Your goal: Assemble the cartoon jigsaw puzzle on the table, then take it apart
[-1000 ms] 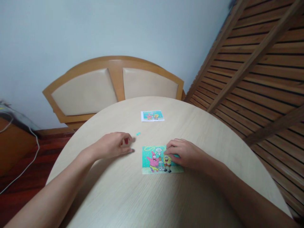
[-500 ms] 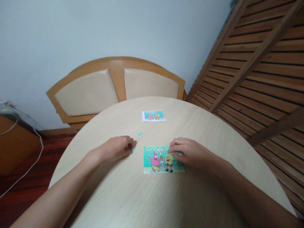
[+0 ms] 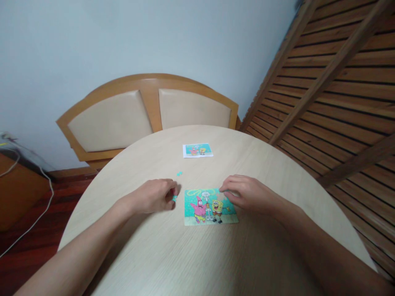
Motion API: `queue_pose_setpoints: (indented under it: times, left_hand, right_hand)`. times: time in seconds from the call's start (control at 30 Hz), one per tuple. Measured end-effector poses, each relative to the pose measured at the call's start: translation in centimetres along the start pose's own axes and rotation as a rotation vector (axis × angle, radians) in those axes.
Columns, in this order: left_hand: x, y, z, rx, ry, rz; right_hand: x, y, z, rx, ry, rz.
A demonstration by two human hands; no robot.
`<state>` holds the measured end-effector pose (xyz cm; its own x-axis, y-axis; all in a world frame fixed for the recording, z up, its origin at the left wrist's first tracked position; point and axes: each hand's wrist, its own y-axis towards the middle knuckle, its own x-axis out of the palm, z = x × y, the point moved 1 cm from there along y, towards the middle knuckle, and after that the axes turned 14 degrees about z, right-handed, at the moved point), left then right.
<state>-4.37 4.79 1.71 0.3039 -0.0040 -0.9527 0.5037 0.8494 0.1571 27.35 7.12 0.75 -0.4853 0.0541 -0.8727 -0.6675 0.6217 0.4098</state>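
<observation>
On the table lies a nearly rectangular cartoon jigsaw puzzle with a pink starfish, a grey-blue figure and a yellow sponge on teal. A small table-coloured gap shows in its upper right part. Left of the puzzle, my left hand pinches a small teal puzzle piece between thumb and fingertips, just above the table. My right hand is at the puzzle's upper right edge, palm down, fingers bent and thumb apart, with nothing seen in it. Whether its fingertips press on the puzzle is unclear.
Loose teal puzzle pieces lie beyond my left hand. A printed reference picture on white paper lies farther back on the round table. Behind stands a padded wooden headboard; slatted wood rises at right.
My left hand has drawn closer to the puzzle with the teal piece now showing at its fingertips. My right hand has shifted slightly off the puzzle, uncovering the gap and the sponge's arm.
</observation>
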Motion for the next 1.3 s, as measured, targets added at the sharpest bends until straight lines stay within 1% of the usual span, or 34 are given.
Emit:
queue_pose_setpoints:
  times: [0.1, 0.17, 0.27, 0.33, 0.37, 0.43, 0.57, 0.77, 0.9, 0.97, 1.03, 1.1, 1.17, 1.23, 1.3]
  left_hand:
    - [0.3, 0.3, -0.4, 0.014, 0.005, 0.069]
    - [0.6, 0.7, -0.8, -0.003, -0.013, 0.120]
    - [1.4, 1.4, -1.6, -0.100, -0.004, 0.249]
    - [2.1, 1.9, -2.2, -0.168, 0.048, 0.345]
    - [2.5, 2.2, -2.4, -0.187, 0.071, 0.374]
    - [3.1, 2.6, -2.7, -0.199, 0.098, 0.390]
    - [3.8, 3.2, -2.9, -0.201, 0.087, 0.376]
    - [4.1, 3.6, -3.0, -0.231, 0.025, 0.387]
    - [4.1, 3.4, -3.1, -0.258, -0.028, 0.380]
    - [3.9, 3.2, -2.6, -0.274, -0.084, 0.388]
    - [3.7, 3.0, -1.4, -0.283, -0.217, 0.408]
    - [3.8, 2.8, 0.4, -0.280, -0.425, 0.420]
    - [4.0, 2.5, 2.5, -0.329, -0.677, 0.437]
    - [4.5, 2.2, 4.4, -0.368, -0.850, 0.399]
    - [5.1, 2.0, 5.6, -0.409, -0.961, 0.356]
  right_hand:
    - [0.0, 0.0, 0.0, -0.002, -0.001, -0.005]
    - [-0.1, 0.0, 0.0, -0.004, -0.007, 0.000]
    - [-0.2, 0.0, 0.0, 0.005, -0.006, 0.009]
    - [-0.3, 0.0, 0.1, 0.015, 0.000, 0.011]
    - [-0.3, 0.0, 0.1, 0.021, 0.002, 0.012]
    - [-0.4, -0.1, 0.2, 0.034, 0.004, 0.010]
    - [-0.5, -0.2, 0.3, 0.053, -0.005, 0.006]
    - [-0.2, -0.4, 0.7, 0.064, -0.016, 0.006]
    - [0.0, -0.4, 0.8, 0.052, -0.019, 0.000]
    - [0.0, -0.2, 0.5, 0.056, -0.017, 0.007]
    - [0.0, 0.1, -0.2, 0.094, 0.000, 0.038]
    - [0.2, 0.5, -1.3, 0.184, 0.058, 0.094]
    - [0.6, 0.8, -2.5, 0.310, 0.173, 0.153]
    - [1.3, 1.0, -3.6, 0.423, 0.306, 0.183]
    - [2.1, 1.1, -4.4, 0.483, 0.429, 0.196]
